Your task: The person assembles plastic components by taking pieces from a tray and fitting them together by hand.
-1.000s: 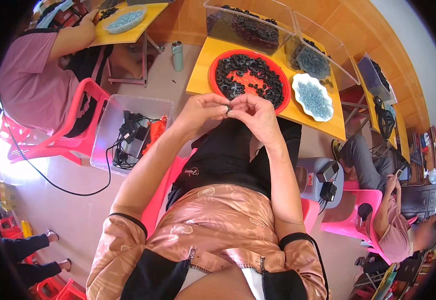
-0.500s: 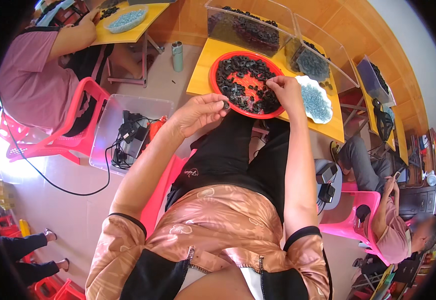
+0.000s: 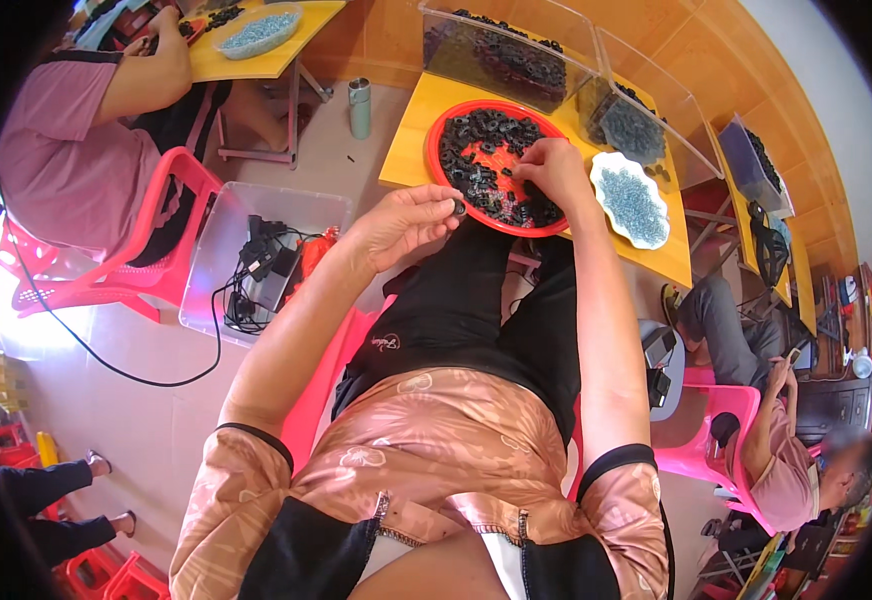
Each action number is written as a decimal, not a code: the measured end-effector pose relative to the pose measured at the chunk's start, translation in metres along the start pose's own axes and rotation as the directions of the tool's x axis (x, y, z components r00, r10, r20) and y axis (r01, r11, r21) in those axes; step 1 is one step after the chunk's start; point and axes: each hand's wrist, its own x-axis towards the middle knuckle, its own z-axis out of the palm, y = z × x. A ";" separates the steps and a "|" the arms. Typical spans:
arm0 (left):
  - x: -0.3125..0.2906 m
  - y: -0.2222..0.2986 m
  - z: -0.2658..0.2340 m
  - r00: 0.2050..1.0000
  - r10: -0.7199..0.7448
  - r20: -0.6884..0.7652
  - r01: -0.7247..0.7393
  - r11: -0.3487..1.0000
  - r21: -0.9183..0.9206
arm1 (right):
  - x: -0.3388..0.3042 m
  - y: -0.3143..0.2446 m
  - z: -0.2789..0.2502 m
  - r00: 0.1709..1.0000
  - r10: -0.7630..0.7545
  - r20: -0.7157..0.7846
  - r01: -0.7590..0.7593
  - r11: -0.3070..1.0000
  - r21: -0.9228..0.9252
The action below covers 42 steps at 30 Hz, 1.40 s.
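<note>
A round red tray (image 3: 432,172) on the yellow table holds many small black ring-like parts (image 3: 486,127), with a bare red patch in its middle. Just off the tray's near left rim, my left hand (image 3: 411,225) pinches one small black round part (image 3: 459,207) between thumb and fingertips. My right hand (image 3: 556,175) reaches over the tray's right side, fingertips drawn together down among the loose parts. What those fingertips hold, if anything, is too small to make out. Right of the tray lies a white scalloped dish (image 3: 604,163) of small clear bluish pieces (image 3: 632,205).
Clear plastic bins (image 3: 516,62) of black parts stand at the table's back. A green bottle (image 3: 359,108) is on the floor to the left, near a clear box (image 3: 206,230) of cables and adapters. Other people sit on pink chairs (image 3: 161,235) at both sides.
My right hand has shifted a little left and inward over the tray, leaving more of the white dish in view. The left hand keeps its pinch on the black part, nearly still.
</note>
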 end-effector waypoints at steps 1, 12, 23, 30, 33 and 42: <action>0.000 0.000 0.000 1.000 0.001 -0.012 -0.001 1.000 0.004 | -0.002 -0.001 -0.001 1.000 -0.001 0.001 0.001 1.000 0.000; 0.002 -0.001 0.000 1.000 -0.001 -0.023 0.001 1.000 0.000 | -0.048 -0.038 -0.005 0.986 0.129 0.107 -0.117 0.078 0.990; 0.002 -0.001 -0.002 0.999 0.039 -0.034 -0.040 0.999 -0.008 | -0.086 -0.067 0.010 0.982 0.050 0.184 -0.190 0.299 0.935; -0.001 0.000 0.008 0.993 0.073 -0.094 -0.061 0.990 0.124 | -0.097 -0.084 0.018 0.995 0.071 0.067 -0.091 0.422 0.902; -0.001 -0.001 0.008 0.992 0.088 -0.090 -0.074 0.986 0.149 | -0.097 -0.085 0.020 0.996 0.077 0.040 -0.068 0.408 0.911; -0.001 -0.002 0.014 0.988 0.144 -0.063 -0.116 0.936 0.333 | -0.098 -0.087 0.023 0.992 0.123 0.006 -0.053 0.386 0.921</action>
